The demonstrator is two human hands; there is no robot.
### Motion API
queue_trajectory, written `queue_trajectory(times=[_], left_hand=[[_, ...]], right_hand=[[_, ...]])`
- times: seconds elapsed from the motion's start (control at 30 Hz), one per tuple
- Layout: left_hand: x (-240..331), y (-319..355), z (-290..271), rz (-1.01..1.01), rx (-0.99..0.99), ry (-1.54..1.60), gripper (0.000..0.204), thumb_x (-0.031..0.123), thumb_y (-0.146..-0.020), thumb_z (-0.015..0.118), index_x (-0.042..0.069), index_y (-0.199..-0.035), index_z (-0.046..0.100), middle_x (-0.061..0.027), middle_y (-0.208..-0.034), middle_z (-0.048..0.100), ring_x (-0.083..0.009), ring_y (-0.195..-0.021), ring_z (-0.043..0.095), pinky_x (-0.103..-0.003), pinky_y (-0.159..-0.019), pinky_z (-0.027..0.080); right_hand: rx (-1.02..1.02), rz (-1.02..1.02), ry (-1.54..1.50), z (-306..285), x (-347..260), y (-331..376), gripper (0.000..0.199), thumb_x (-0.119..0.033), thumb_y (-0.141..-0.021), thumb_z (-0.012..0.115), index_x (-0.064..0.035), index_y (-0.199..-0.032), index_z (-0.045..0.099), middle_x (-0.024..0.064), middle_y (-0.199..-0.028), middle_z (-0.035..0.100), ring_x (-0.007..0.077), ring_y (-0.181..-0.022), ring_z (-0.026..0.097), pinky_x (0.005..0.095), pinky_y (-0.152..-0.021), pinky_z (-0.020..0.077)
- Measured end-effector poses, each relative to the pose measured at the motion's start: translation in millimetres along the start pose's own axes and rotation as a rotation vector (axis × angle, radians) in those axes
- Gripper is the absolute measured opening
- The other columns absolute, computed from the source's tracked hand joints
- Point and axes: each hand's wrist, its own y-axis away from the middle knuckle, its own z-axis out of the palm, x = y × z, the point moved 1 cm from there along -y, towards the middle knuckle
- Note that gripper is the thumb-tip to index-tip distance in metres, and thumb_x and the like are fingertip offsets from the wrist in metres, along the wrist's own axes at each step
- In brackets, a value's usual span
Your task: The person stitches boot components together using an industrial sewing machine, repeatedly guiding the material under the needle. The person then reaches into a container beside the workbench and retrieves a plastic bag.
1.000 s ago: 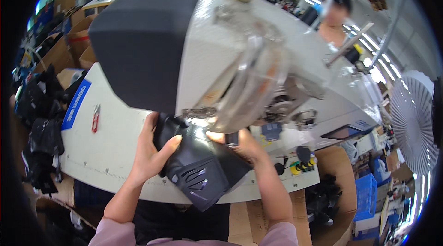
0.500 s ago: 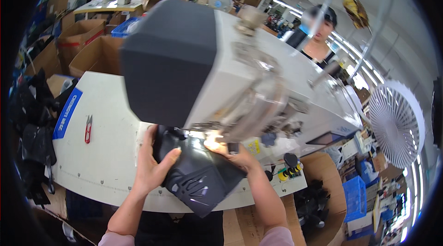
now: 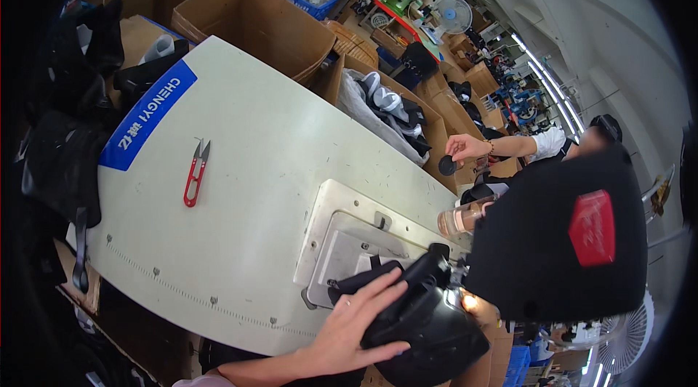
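My left hand [image 3: 354,329] lies on a glossy black moulded piece [image 3: 429,329], its fingers stretched out and the thumb spread apart. Part of the piece is under the sewing machine's dark head cover [image 3: 552,249], where a small lamp glows. Beneath the fingers is a padded black part [image 3: 367,278] of the work, over the machine's metal plate [image 3: 338,245]. A skin-coloured patch beside the lamp may belong to my right hand, but the machine head hides its fingers. Red-handled thread snips [image 3: 195,176] rest on the white table [image 3: 254,147], to the left.
Beyond the table stand cardboard boxes [image 3: 254,27], one with black and white material. Across the table a co-worker's hand [image 3: 467,147] holds a black round lid [image 3: 447,165]; a clear bottle [image 3: 459,220] is near the machine head. Black pieces [image 3: 62,154] hang at the left.
My view has swung left and downward, so the machine head now sits at the right. My left hand has moved onto the piece's near side. A co-worker's hand and bottle have come into view.
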Motion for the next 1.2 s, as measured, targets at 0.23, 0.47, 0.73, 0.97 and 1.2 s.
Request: queue_trajectory(times=[0.23,0.47,0.73,0.97,1.2], left_hand=[[-8.3,10.9,-14.2,-0.026,-0.063,0.082,0.070,0.036,-0.079,0.074,0.010,-0.139,0.047,-0.0196,-0.151,0.031,-0.0371,-0.112,0.048,-0.046,-0.096,0.036],[-20.7,14.2,-4.6,0.008,-0.040,0.032,0.065,0.039,-0.078,0.073,0.010,-0.133,0.055,-0.0215,-0.148,0.037,-0.0336,-0.095,0.053,-0.044,-0.089,0.038],[-14.1,6.2,-13.7,-0.047,-0.065,0.146,0.072,0.031,-0.072,0.081,0.010,-0.135,0.052,-0.0195,-0.150,0.033,-0.0362,-0.133,0.039,-0.047,-0.105,0.031],[-20.6,6.0,-9.3,0.045,0.020,0.078,0.076,0.022,-0.066,0.089,0.004,-0.131,0.054,-0.0245,-0.146,0.037,-0.0365,-0.131,0.043,-0.043,-0.105,0.038],[-15.6,11.9,-6.1,0.081,0.100,0.097,0.069,0.020,-0.073,0.081,0.010,-0.135,0.052,-0.0169,-0.148,0.037,-0.0328,-0.134,0.040,-0.042,-0.107,0.036]], right_hand=[[0.104,0.120,0.073,-50.2,52.0,63.9,0.042,-0.025,-0.087,0.061,0.0077,-0.113,0.059,0.0136,-0.103,0.067,0.0191,-0.088,0.066,0.0303,-0.083,0.0525],[0.195,0.179,0.102,-55.1,48.6,73.3,0.041,-0.024,-0.087,0.062,0.0075,-0.113,0.059,0.0134,-0.103,0.067,0.0186,-0.087,0.066,0.0300,-0.082,0.0525],[0.184,0.157,0.107,7.2,61.0,41.6,0.041,-0.024,-0.087,0.062,0.0073,-0.113,0.060,0.0130,-0.103,0.067,0.0180,-0.087,0.066,0.0296,-0.082,0.0525],[0.136,0.050,0.099,13.6,42.6,20.1,0.040,-0.023,-0.087,0.063,0.0072,-0.113,0.060,0.0127,-0.102,0.067,0.0175,-0.086,0.066,0.0293,-0.081,0.0526],[0.044,-0.053,0.051,43.7,-5.6,9.3,0.036,-0.021,-0.089,0.065,0.0053,-0.113,0.060,0.0096,-0.101,0.068,0.0139,-0.086,0.065,0.0269,-0.081,0.0522]])
